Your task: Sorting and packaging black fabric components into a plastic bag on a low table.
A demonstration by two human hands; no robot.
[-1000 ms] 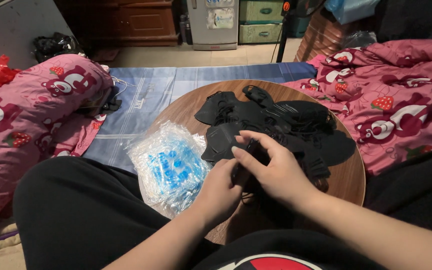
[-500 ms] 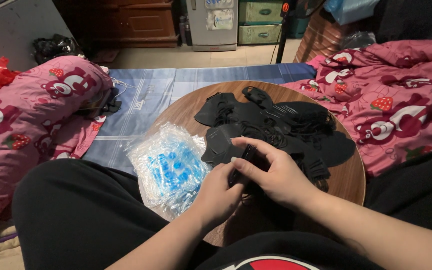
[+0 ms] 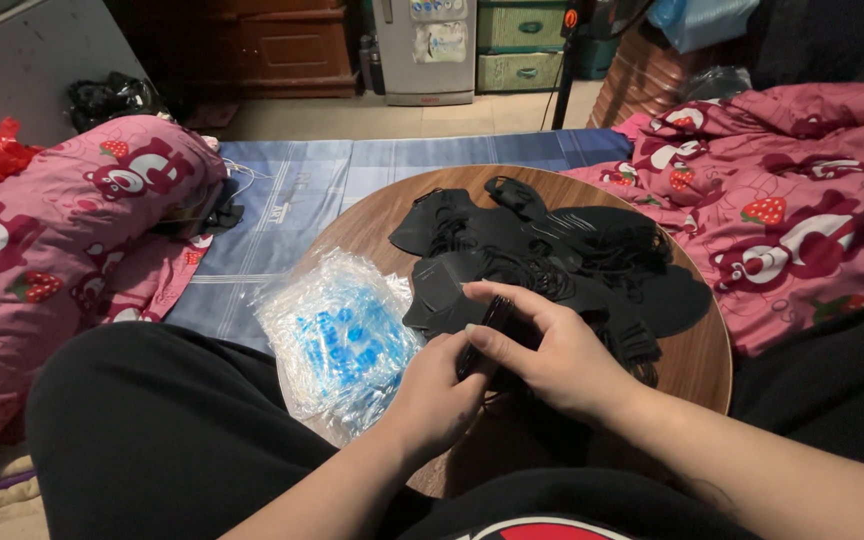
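Observation:
A heap of black face masks (image 3: 562,262) with ear loops lies on a round wooden table (image 3: 697,355). Both my hands meet at the heap's near edge. My right hand (image 3: 542,350) pinches a folded black mask (image 3: 480,335) between thumb and fingers. My left hand (image 3: 442,395) grips the same mask from below. A stack of clear plastic bags with blue print (image 3: 337,340) rests at the table's left edge, just left of my left hand.
A pink bolster pillow (image 3: 62,225) lies on the left and a pink blanket (image 3: 802,200) on the right. A blue mat (image 3: 352,175) covers the floor beyond the table. My black-clad knee (image 3: 152,430) fills the lower left.
Both hands have stayed at the near edge of the mask heap, and the fingers have shifted slightly on the folded black mask. Nothing else has moved.

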